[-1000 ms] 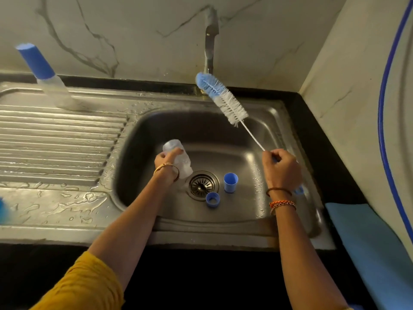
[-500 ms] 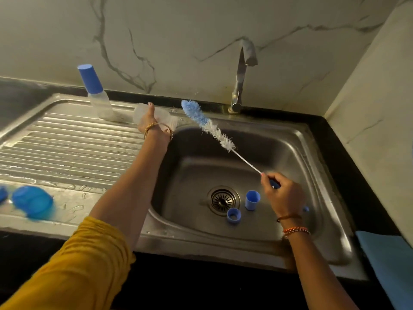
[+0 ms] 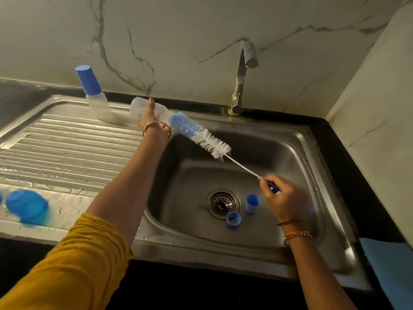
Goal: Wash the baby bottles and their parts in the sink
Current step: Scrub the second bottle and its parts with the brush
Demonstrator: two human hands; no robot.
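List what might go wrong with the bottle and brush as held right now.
1. The left hand holds the clear bottle sideways above the drainboard; a wet grip may slip and drop it.
2. The bottle brush is held far back at its handle by the right hand, so its tip may miss the bottle mouth.

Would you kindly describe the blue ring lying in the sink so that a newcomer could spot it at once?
Start at the stainless steel sink basin and find the round metal drain in its floor. Just in front of the drain lies the low blue plastic ring. Unlike the taller blue plastic cap standing beside it, it is squat, with an open hole through its middle.
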